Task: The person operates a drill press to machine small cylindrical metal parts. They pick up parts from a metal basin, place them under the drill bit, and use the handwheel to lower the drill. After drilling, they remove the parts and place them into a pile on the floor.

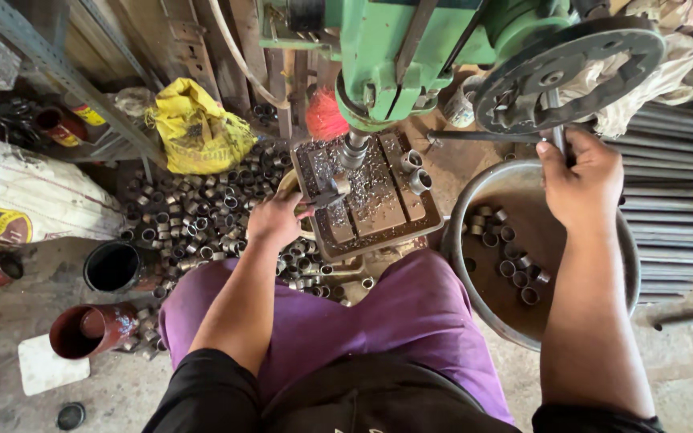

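A green drill press (411,48) stands in front of me, its bit (352,151) just above a small metal ring (338,186) on the chip-covered table (387,212). My left hand (276,218) grips pliers (321,199) that clamp this ring under the bit. My right hand (579,180) is closed around a spoke handle (557,132) of the dark feed wheel (567,72) on the right. Two more rings (415,170) sit at the table's far right corner.
A big heap of short metal rings (202,208) lies on the floor at left. A round metal basin (463,232) at right holds several rings. Long steel rods (675,200) are stacked far right. A yellow bag (198,128), a black pot (112,266) and a red pot (90,329) stand at left.
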